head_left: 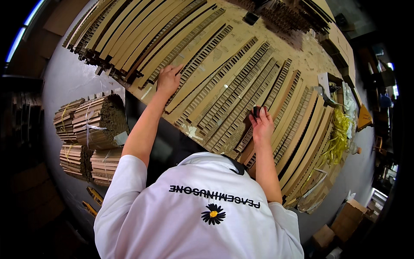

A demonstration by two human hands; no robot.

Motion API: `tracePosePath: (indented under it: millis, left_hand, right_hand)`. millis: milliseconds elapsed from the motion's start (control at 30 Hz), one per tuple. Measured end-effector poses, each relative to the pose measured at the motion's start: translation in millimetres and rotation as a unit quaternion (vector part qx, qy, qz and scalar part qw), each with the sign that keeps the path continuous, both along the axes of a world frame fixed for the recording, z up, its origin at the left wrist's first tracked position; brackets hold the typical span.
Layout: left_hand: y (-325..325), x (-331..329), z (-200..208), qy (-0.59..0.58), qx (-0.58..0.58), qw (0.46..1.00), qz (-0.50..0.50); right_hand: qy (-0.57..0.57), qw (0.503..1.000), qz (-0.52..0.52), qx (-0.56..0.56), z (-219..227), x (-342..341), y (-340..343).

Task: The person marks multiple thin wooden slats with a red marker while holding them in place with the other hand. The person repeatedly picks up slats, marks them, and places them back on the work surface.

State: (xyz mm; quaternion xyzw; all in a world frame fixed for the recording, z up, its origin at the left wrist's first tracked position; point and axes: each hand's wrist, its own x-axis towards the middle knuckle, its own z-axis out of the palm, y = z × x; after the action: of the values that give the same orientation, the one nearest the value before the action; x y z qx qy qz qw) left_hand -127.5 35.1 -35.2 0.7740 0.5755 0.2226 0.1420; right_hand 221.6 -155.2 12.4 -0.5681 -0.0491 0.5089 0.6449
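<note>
While the right hand point(262, 127) has its fingers closed on a small dark block point(257, 112), the slotted strip point(201, 57) lies just right of the nearer left hand point(169, 81), its long axis running near-left to far-right; whether the left fingers pinch, I cannot tell.

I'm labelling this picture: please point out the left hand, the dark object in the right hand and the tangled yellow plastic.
Left hand point(168, 81): head view, back of the hand.
Dark object point(257, 112): head view, its exposed part.
Tangled yellow plastic point(340, 129): head view, middle of the tangle.
</note>
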Motion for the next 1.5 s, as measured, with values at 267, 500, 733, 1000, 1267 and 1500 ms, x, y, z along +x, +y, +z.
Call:
tracePosePath:
  millis: [267,500,733,1000,1267,1500]
  left_hand:
    - [-28.5,31.6,18.6,0.146,0.062,0.986,-0.055]
    - [-39.1,55.5,8.4,0.001,0.045,0.997,-0.064]
    - [-23.8,64.2,32.0,0.067,0.141,0.983,-0.093]
    - [-86.4,99.1,22.4,0.079,0.032,0.992,-0.089]
    - [-88.8,114.4,17.6,0.054,-0.027,0.993,-0.101]
    - [-81.5,128.7,26.7,0.034,-0.107,0.994,0.007]
  right_hand:
    - [-0.038,0.999,0.007,-0.006,-8.7,2.9,-4.1]
    - [-0.036,0.999,0.002,-0.003,-6.9,-1.5,-2.7]
    - [-0.016,1.000,-0.008,0.008,-4.9,-1.7,-5.0]
    - [-0.017,1.000,0.016,0.002,-3.6,-7.0,1.9]
    - [-0.020,1.000,0.015,0.007,-4.9,-6.8,0.2]
    - [-0.016,1.000,0.003,0.016,-9.1,-2.0,-2.7]
